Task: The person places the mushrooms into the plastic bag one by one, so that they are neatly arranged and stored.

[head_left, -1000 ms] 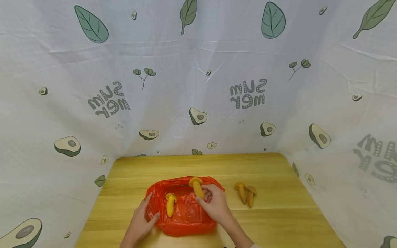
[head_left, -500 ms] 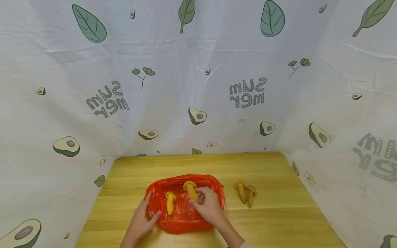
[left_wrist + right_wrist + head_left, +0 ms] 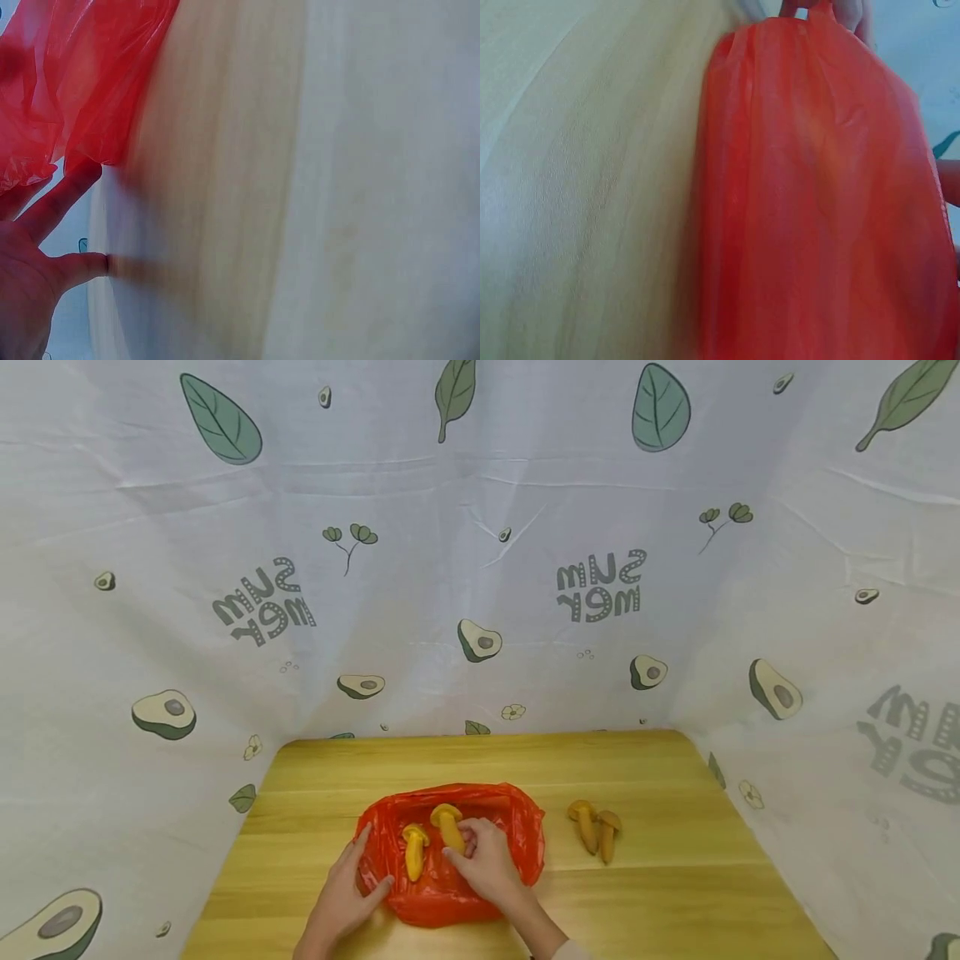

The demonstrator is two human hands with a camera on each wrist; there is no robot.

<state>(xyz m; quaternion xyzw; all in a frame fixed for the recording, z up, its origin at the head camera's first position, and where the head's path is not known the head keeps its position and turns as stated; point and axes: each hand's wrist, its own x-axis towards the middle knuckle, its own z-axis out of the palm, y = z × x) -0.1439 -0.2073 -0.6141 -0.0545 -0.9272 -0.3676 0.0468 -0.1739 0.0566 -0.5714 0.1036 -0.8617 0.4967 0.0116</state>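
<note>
A crumpled red plastic bag lies near the front of the wooden table. One yellow toy mushroom lies on the bag. My right hand pinches a second yellow mushroom by its stem, just right of the first and over the bag. My left hand rests with straight fingers against the bag's left edge. In the left wrist view my left hand's fingers touch the red bag. The right wrist view is filled by the bag and the table.
Two more yellow mushrooms lie side by side on the table right of the bag. A white cloth printed with avocados and leaves walls the table at the back and both sides.
My right hand has carried its mushroom left and down, close beside the one lying on the bag. The bag's right side has bunched inward. The left hand has stayed put.
</note>
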